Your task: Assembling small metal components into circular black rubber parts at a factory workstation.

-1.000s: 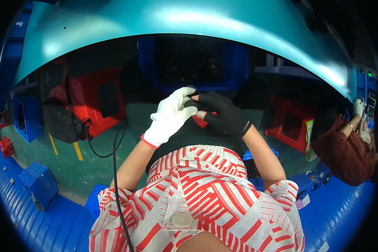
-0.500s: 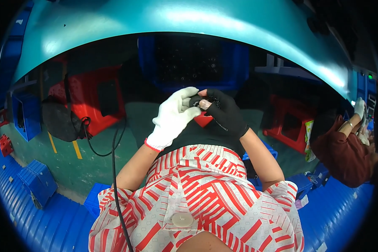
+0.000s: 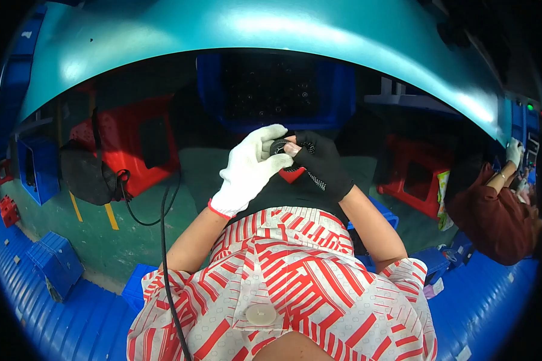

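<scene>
The left hand (image 3: pixel 247 171) & right hand (image 3: pixel 319 165) both pinch a small dark round part (image 3: pixel 279 146) btwn fingertips; it looks light, hard, best held by its rim.

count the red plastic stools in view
2. One red stool stands at the left, behind the dark bag; the other red stool is at the right, beside the seated co-worker. Others may be hidden under the teal table.
</scene>
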The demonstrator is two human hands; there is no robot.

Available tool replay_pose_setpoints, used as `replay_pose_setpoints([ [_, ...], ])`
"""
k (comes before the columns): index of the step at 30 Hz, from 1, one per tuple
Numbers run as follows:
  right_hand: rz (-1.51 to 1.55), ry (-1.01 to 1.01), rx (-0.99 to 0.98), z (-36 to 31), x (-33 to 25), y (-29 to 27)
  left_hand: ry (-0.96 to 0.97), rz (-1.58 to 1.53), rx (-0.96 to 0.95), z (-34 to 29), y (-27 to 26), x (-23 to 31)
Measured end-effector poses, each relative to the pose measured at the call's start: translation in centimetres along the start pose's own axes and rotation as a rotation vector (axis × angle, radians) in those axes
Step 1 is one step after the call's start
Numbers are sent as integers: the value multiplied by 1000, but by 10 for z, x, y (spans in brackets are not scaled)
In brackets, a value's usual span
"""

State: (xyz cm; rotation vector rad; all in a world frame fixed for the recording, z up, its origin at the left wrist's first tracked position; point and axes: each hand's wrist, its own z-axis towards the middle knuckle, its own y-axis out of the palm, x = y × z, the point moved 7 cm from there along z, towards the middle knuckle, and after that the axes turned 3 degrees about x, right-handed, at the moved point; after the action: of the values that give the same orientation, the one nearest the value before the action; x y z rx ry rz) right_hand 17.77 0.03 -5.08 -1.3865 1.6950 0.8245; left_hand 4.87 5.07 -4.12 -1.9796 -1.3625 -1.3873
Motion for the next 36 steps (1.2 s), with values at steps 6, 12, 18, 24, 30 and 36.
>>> replay_pose_setpoints([
  [6,158,50,-91,-5,0,-2,-148,-211,-203,1,4,8],
  [12,161,-81,-87,-3,-9,-1,-167,-137,-204,8,-1,14],
  [18,-345,-435,-177,-7,-28,3,-142,-136,-159,7,1,12],
  [24,-333,-411,-71,-8,-26,1,-79,-224,-35,2,0,-1],
  [30,-457,-129,-241,5,-19,-2,71,431,-92,-1,2,13],
  [36,-467,-344,-233,-4,-30,3,-98,47,-235,5,2,12],
])
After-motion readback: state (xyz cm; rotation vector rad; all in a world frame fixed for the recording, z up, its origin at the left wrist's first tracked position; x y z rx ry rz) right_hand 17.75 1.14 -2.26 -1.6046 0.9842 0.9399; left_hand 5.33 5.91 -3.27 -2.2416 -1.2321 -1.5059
